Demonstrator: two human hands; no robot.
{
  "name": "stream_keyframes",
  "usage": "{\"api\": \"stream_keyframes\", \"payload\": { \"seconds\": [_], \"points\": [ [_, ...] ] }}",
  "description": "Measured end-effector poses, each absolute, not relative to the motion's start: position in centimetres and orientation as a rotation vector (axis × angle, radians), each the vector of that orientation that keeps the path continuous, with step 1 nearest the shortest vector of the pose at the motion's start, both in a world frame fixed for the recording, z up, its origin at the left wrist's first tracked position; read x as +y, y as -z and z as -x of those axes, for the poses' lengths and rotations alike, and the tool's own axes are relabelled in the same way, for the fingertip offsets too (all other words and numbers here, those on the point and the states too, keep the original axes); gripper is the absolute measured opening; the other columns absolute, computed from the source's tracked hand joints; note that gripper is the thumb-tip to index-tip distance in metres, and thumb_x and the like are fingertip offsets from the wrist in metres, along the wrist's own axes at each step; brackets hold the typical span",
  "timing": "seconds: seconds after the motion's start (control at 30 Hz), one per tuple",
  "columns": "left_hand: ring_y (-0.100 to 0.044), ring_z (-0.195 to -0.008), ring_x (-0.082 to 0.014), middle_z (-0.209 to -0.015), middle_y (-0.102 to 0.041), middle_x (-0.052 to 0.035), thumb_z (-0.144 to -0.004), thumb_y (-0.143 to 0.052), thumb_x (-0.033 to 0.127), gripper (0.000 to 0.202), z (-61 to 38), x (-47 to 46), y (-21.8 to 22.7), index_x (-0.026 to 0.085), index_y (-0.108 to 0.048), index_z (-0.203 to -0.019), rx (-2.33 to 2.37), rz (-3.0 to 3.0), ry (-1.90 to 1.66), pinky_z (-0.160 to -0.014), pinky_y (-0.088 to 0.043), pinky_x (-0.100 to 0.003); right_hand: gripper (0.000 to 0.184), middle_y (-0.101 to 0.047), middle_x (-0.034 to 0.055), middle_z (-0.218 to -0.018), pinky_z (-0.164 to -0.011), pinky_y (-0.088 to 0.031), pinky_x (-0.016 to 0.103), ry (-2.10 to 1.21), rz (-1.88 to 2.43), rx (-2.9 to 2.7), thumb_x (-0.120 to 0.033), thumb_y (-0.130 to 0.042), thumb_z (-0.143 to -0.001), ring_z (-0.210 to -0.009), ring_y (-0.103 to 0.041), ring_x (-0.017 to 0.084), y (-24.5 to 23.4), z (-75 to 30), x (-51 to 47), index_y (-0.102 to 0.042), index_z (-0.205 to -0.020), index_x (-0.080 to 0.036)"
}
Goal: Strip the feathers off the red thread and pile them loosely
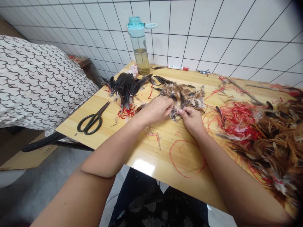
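A pile of brown and tan feathers lies at the middle of the wooden table, with both my hands at its near edge. My left hand is closed, its fingers curled down into the feathers; what they pinch is hidden. My right hand pinches the quill ends of some feathers between thumb and forefinger. To the left, a bunch of black feathers rests above a small tangle of red string.
Black-handled scissors lie on the table's left side. A water bottle and a red-capped marker are by the tiled wall. On the right are tangled red strings and a large heap of brown feathers. A patterned cloth is at left.
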State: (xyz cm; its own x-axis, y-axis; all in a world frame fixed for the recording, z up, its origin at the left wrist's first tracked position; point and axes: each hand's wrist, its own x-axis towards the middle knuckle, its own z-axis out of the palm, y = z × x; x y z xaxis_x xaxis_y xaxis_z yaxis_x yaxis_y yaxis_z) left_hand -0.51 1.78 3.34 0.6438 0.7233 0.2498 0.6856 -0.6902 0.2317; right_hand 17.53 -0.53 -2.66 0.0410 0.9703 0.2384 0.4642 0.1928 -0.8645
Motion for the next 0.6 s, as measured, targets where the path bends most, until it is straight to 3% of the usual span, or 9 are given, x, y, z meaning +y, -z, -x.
{"api": "stream_keyframes", "payload": {
  "seconds": [0.6],
  "points": [
    [-0.06, -0.083, -0.0196, -0.083, -0.064, -0.0085, -0.087, -0.046, 0.016, 0.018, 0.11, 1.55, -3.52, 0.014, -0.063, -0.083, 1.175, -2.79, -0.393, -0.076, -0.045, -0.03, 0.022, -0.049, -0.0008, -0.06, -0.062, -0.034, 0.028, -0.63, 1.41, -1.732, -0.028, -0.061, -0.077, -0.062, -0.046, 0.014, 2.36, -17.24, -0.61, -0.054, -0.058, -0.02]
  ]
}}
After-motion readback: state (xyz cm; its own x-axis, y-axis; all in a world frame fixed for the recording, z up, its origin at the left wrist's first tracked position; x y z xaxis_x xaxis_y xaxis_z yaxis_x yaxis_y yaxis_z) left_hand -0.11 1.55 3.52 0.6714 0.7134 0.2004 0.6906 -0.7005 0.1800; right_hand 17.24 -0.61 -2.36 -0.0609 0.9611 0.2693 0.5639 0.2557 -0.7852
